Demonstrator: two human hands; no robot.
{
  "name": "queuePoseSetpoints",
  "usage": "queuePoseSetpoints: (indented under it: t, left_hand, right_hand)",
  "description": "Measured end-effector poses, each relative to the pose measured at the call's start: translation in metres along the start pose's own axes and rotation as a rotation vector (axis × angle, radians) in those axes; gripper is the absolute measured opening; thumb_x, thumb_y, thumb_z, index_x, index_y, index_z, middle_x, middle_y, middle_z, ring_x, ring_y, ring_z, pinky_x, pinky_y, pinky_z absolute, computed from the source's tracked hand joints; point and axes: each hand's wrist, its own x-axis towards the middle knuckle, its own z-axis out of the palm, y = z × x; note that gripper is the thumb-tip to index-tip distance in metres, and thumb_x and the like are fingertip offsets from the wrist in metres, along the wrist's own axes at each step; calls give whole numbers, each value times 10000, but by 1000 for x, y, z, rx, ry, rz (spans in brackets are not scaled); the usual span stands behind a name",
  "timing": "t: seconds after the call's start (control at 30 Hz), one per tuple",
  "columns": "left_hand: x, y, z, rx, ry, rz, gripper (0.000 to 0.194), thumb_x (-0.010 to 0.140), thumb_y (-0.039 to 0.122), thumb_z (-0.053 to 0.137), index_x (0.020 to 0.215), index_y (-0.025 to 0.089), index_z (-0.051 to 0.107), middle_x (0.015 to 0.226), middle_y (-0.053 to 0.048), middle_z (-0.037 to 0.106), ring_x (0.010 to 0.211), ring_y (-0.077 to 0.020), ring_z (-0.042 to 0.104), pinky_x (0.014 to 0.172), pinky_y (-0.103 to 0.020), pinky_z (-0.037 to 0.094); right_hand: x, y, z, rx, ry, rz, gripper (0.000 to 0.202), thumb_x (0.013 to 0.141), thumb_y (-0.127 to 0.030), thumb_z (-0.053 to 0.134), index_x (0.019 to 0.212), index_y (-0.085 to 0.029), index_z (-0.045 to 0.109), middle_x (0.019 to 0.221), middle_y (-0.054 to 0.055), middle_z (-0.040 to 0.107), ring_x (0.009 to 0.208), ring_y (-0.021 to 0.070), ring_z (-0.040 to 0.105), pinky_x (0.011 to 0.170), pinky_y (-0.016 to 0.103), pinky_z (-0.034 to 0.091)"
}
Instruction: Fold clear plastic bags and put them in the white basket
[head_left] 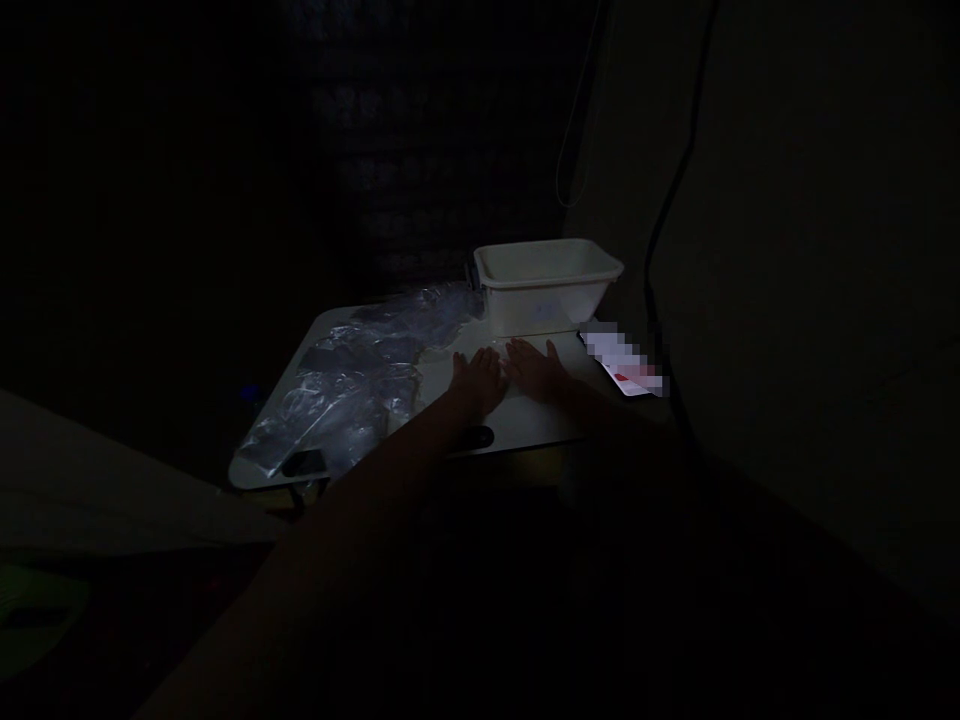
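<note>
My left hand [478,380] lies on the white table [529,422] with its fingers stretched forward. Close beside it, my right hand [536,370] rests flat, thumb apart from the fingers. Something thin and pale shows faintly between the two hands; the dim light hides what it is. To the left of my left hand spread several clear plastic bags [349,385], crinkled and shiny. A white plastic tub [551,308] stands just beyond my fingertips.
A lit phone [626,368] lies at the table's right side, its screen partly blurred out. A dark cable [660,215] hangs along the right wall. A thin cord loop [564,190] hangs behind the tub. Most of the room is very dark.
</note>
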Motion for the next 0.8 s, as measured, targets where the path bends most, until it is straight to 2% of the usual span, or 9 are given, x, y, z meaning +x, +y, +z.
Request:
queuePoseSetpoints:
  t: [0.17,0.53,0.67,0.8]
  left_hand:
    - [-1,0,4,6,16,-15,539,801,370,78,1233,72,202,1303,-122,190,1195,-226,112,907,-505,107]
    - [-6,-3,-6,18,-50,-76,634,777,477,69,1235,56,194,1304,-148,170,1192,-251,110,911,-497,98]
    - [-7,-5,-6,29,-64,-75,646,770,493,73,1240,63,181,1308,-140,157,1192,-254,108,908,-505,96]
    - [-8,-10,-5,46,-53,-83,669,765,496,79,1236,33,180,1302,-164,160,1191,-263,106,912,-501,87]
  right_hand:
    - [-2,5,6,4,-39,-12,465,823,-344,113,1164,-125,342,1250,119,325,1150,202,264,878,509,201]
    - [-12,27,18,-76,49,-1,451,826,-316,119,1169,-114,333,1244,135,330,1149,218,261,872,531,186]
    - [-14,28,15,-75,33,37,441,821,-310,164,1167,-97,336,1235,145,341,1133,240,282,862,537,206]
    - [-17,23,8,-51,14,83,424,822,-325,165,1134,-142,386,1222,134,365,1124,226,301,865,523,211]
